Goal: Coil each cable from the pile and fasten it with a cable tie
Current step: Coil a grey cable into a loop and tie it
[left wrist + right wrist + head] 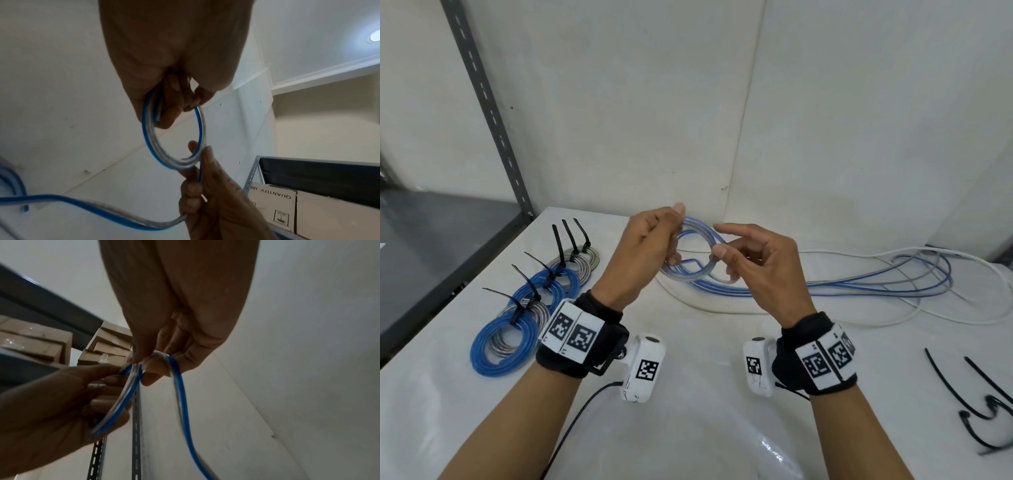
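The cable (697,250) being coiled is blue and clear. The tied coils (500,342) are blue and silvery, with black cable ties (518,310). The surface (688,394) is white. The wristbands (571,330) have black-and-white square patterns.

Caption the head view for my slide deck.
Both hands wind a blue cable beside tied coils.

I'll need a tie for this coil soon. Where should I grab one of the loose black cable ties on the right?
Probably the straight tail of the nearer loose cable tie, coming from above with the right hand. That end lies flat and free on the table, while the lower ends curl and tangle together.
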A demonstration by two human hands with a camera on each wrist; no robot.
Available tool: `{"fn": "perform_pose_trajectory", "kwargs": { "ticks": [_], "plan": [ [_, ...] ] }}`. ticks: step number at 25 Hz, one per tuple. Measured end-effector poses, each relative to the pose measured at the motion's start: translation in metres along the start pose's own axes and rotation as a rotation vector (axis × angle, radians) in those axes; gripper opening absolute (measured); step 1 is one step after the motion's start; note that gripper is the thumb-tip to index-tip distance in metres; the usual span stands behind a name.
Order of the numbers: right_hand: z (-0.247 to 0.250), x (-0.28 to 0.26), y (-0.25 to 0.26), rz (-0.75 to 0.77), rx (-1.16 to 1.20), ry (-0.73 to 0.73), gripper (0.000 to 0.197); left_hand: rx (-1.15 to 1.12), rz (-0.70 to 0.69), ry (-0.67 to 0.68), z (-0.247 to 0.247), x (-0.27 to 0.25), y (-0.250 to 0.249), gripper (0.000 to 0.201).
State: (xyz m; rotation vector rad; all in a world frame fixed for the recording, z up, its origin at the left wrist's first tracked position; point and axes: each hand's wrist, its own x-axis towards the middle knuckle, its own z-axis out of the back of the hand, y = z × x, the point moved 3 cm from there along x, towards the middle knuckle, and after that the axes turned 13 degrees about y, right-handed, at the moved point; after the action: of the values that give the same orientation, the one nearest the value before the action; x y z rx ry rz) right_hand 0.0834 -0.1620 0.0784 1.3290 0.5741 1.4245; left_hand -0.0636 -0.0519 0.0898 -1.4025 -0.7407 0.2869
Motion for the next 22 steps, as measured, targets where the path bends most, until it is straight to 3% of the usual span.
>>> {"fn": "perform_pose_trajectory", "kwargs": {
  "ticks": [4,7,11,15,19,22],
  "plan": [
    [-0.012,0.0,-0.001,0.042,0.069,-0.017,0.024,-0.23,-0.072,-0.107,-0.005,0.002,0.0,0.046],
    [-0.017,0.001,-0.002,0.064,0.042,-0.071,0.021,-0.299,-0.019,-0.117,-0.007,0.004,0.006,0.051],
    [-0.003,0.0,-0.004,0.028,-0.152,-0.008,0.017,0.071,0.117,0.037,0.003,0.003,0.007,0.044],
    [-0.006,-0.002,-0.001,0.032,-0.275,0.117,0.02,0.449,0.023,0.153,-0.003,-0.003,0.003,0.048],
    [-0.006,0.001,-0.005,0.009,0.029,0.026,0.017,0.194,-0.113,-0.011,-0.001,-0.001,0.0,0.043],
    [-0.024,0.001,-0.009,-0.011,0.103,0.074,0.015,-0.066,-0.186,-0.192,0.006,0.0,-0.001,0.037]
  ]
}}
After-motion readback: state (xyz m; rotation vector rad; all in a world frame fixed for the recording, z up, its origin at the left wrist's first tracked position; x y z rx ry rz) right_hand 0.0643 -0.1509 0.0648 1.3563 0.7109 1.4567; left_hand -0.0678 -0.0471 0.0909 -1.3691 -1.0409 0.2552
